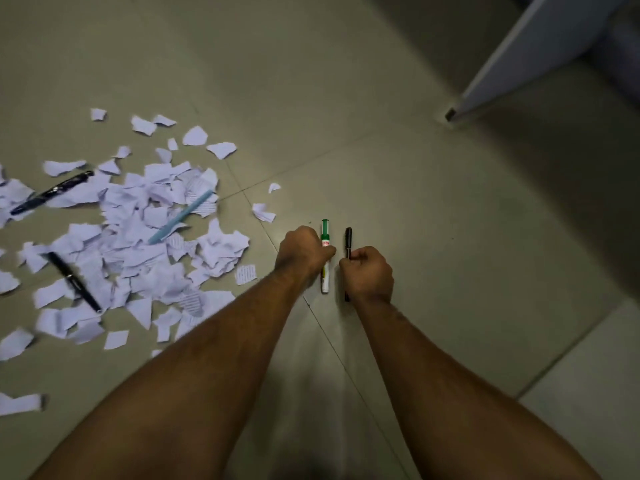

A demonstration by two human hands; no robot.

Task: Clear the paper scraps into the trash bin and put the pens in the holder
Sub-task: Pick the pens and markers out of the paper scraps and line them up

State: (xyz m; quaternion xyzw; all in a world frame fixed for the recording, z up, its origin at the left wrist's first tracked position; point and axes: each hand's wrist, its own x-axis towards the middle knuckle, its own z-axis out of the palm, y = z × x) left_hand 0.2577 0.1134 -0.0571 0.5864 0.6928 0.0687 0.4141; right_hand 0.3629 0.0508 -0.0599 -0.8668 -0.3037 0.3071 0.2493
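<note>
On the tiled floor, my left hand (pixel 303 252) is closed around a white marker with a green cap (pixel 325 233). Just to its right, my right hand (pixel 369 273) pinches a thin black pen (pixel 348 239). Both pens point away from me, side by side. A wide spread of torn white paper scraps (pixel 138 244) covers the floor to the left. Among the scraps lie a light blue pen (pixel 181 216), a dark pen (pixel 52 192) at the far left and a black pen (pixel 74 282) nearer me. No trash bin or pen holder is in view.
A grey furniture leg or panel (pixel 519 60) slants down at the upper right, ending in a small foot (pixel 450 115) on the floor. Bare tiles lie ahead and to the right of my hands. A lighter tile (pixel 588 393) sits at the lower right.
</note>
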